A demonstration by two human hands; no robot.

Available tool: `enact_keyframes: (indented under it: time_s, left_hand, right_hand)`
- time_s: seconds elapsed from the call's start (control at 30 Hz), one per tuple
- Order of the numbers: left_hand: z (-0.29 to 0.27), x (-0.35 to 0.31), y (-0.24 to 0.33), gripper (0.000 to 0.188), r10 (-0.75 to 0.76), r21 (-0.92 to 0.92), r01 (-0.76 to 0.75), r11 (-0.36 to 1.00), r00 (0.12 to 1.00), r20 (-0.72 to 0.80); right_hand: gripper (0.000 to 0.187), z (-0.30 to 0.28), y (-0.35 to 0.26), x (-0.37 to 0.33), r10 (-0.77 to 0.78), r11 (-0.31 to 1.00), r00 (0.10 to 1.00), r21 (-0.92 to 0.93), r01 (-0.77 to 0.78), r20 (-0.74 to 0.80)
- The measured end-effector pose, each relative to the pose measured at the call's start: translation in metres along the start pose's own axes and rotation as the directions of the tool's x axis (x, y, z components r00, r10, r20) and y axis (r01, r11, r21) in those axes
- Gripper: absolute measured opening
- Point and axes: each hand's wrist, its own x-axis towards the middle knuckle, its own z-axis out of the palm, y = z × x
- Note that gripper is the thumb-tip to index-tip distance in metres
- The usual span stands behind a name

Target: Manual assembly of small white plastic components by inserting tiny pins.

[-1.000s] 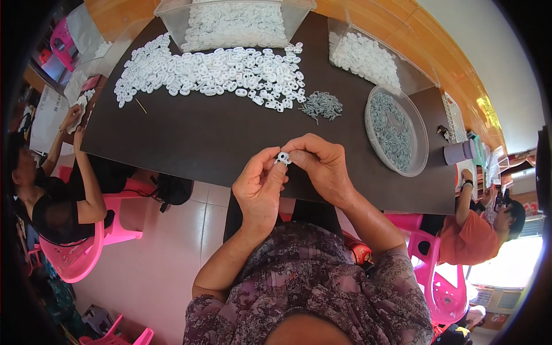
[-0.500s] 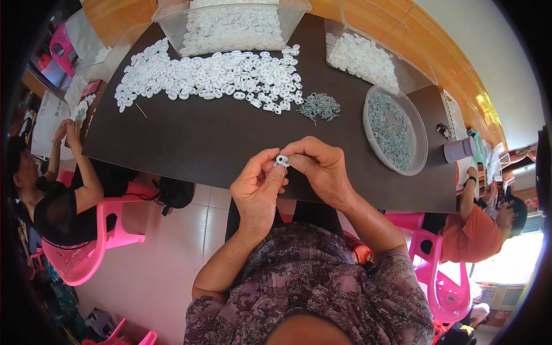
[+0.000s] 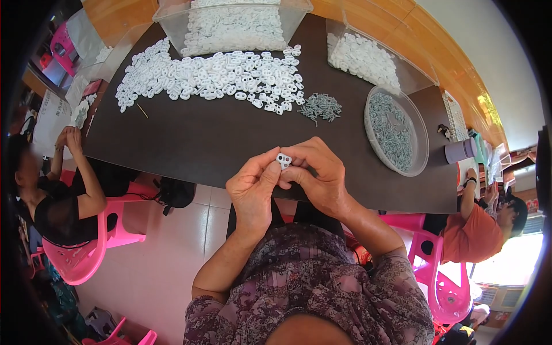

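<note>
Turned the white piece (image 3: 283,162) since earlier, pinching with left hand (image 3: 250,187) and right hand (image 3: 321,175), short of grey rods (image 3: 321,107) and bowl (image 3: 419,144).

On our counter (image 3: 190,132) we had the parts pile (image 3: 213,75) before a bin (image 3: 171,26), with the pin heap (image 3: 319,107), then a tub (image 3: 422,138), to its right.

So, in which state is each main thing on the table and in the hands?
Left hand, pinching white piece
Right hand, pinching it
White piece, held, holes showing
Loose white pieces, heaped
Large clear box, holding white pieces
Smaller clear box, holding white pieces
Round tub, uncovered, holding grey pins
Loose grey pins, heaped
Thin stick, lying flat
</note>
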Motion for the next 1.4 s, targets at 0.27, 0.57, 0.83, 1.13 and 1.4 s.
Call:
enact_keyframes:
  time_s: [0.27, 0.57, 0.83, 1.13, 1.4]
  left_hand:
    - [-0.007, -0.001, -0.009, 0.026, 0.189, 0.114, -0.199, 0.973, 0.977, 0.098]
    - [-0.003, -0.005, -0.012, 0.021, 0.325, 0.130, -0.332, 0.934, 0.943, 0.072]
    - [-0.001, -0.010, -0.016, 0.018, 0.308, 0.089, -0.310, 0.946, 0.951, 0.038]
    - [0.003, -0.013, -0.005, 0.019, 0.211, 0.008, -0.211, 0.978, 0.978, 0.006]
    - [0.010, -0.014, 0.000, 0.020, 0.263, 0.123, -0.253, 0.960, 0.962, -0.068]
  right_hand:
    - [0.032, -0.003, 0.000, -0.005, -0.009, 0.999, 1.000, 0.032, 0.008, 0.029]
    - [0.031, 0.007, -0.004, -0.010, -0.028, 0.992, 0.999, 0.122, 0.033, -0.038]
    - [0.032, 0.013, -0.004, -0.009, -0.186, 0.982, 0.975, -0.010, 0.186, -0.118]
    - [0.033, 0.012, -0.011, -0.015, 0.050, 0.992, 0.993, 0.122, -0.037, -0.104]
    - [0.031, 0.012, -0.012, -0.010, -0.148, 0.989, 0.982, -0.045, 0.143, -0.121]
